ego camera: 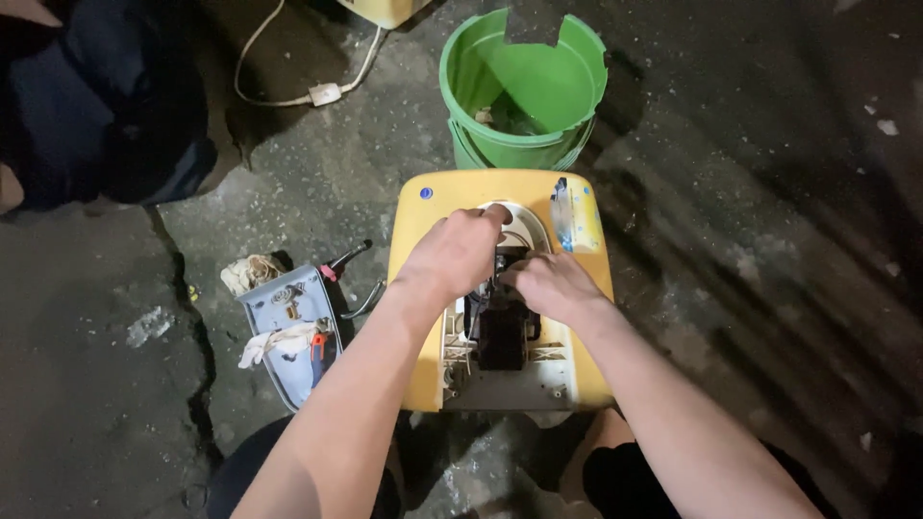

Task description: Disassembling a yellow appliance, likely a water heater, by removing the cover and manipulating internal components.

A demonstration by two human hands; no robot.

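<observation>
Head view: left hand, right hand curled over yellow casing's black part; grip hidden.

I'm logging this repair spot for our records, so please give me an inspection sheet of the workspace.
Surface: cracked, dusty concrete floor.
Job's things: yellow appliance housing, opened, with a black inner part exposed.
Clutter: grey tray of small tools and rags; cracked green bucket.
Hands: left hand on the opening's rim; right hand at the black part; grip unclear.
Cables: white cord with inline switch.
Surroundings: dark clothed figure at upper left.
</observation>
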